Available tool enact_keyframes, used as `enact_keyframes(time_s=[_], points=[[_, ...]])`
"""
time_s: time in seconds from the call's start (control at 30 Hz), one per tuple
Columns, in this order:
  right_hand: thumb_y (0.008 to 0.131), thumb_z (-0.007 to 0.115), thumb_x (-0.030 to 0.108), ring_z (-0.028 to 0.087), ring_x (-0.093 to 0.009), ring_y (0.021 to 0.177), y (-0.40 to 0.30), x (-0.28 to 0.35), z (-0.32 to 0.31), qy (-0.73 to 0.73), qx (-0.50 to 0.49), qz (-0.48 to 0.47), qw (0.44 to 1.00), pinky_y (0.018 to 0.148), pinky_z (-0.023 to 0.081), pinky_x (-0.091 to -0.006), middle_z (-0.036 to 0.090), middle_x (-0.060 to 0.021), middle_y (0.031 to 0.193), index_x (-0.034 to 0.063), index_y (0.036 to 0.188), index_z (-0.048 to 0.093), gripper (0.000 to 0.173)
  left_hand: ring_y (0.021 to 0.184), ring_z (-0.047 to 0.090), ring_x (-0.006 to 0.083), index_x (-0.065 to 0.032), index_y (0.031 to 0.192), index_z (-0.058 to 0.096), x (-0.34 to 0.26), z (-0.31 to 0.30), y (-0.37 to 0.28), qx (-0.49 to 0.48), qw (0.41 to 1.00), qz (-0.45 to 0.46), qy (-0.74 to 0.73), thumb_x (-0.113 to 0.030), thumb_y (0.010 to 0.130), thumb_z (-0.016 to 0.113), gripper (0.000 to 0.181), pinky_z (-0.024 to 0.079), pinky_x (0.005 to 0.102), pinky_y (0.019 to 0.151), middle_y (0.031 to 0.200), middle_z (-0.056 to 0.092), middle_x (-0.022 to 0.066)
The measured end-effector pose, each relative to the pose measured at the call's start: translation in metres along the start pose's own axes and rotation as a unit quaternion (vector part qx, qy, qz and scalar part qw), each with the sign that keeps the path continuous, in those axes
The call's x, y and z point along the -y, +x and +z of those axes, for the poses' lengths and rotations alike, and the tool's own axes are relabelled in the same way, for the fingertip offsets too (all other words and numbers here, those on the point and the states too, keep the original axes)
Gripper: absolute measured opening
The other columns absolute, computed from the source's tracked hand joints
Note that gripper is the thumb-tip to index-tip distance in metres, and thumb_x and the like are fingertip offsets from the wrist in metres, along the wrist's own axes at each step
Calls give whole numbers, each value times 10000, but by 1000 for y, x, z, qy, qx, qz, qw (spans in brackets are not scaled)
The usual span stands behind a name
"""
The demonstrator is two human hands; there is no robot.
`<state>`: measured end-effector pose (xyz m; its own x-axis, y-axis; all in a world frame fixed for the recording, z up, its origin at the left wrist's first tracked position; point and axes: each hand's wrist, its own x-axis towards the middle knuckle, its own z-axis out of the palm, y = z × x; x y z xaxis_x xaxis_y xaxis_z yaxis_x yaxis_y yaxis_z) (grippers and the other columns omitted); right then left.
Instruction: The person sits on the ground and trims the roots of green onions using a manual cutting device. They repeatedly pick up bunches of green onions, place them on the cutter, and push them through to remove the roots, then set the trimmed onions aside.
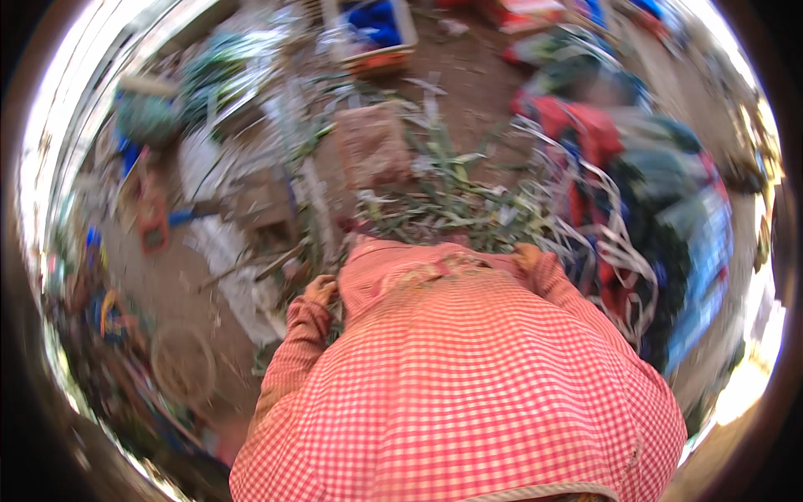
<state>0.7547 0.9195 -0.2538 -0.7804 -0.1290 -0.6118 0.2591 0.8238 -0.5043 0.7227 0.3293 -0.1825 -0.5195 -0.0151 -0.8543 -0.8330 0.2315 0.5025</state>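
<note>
Both my arms hang beside my body in a red-and-white checked garment (464,351). My left hand (321,289) is at the left of my lap, fingers partly curled, beside short sticks (279,262); whether it holds anything is unclear. At the right of my lap rests my right hand (527,255), partly hidden by the sleeve and close to leaf scraps and white strips (618,245). In front of me lie cut green leaves (455,210) in a loose heap. Just beyond them is a reddish-brown block or low stool (374,145). The view is blurred.
Long green-leaved bundles (226,69) lie on plastic at the upper left. A pale crate (411,41) with blue lining stands ahead. Red, green and blue sacks or bundles (677,188) line the right side. An orange-red object (154,226) and a blue handle (182,217) lie on the left.
</note>
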Motion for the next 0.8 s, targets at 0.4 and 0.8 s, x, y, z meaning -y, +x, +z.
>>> enact_keyframes(time_s=[0.4,0.8], points=[[872,558,198,576,-172,686,240,285,-1,101,156,27,982,644,503,-306,612,-119,834,-36,1182,511,391,725,569,165,-17,1190,525,123,-192,14,-172,973,-83,-126,-170,833,591,394,482,308,639,882,606,78],[825,583,235,654,-191,689,399,499,-6,-251,257,-162,919,631,541,-311,654,-142,804,-4,1098,596,363,841,612,205,-13,1237,491,73,-215,39,-236,926,-21,-295,-141,917,518,346,502,343,759,1011,611,112]])
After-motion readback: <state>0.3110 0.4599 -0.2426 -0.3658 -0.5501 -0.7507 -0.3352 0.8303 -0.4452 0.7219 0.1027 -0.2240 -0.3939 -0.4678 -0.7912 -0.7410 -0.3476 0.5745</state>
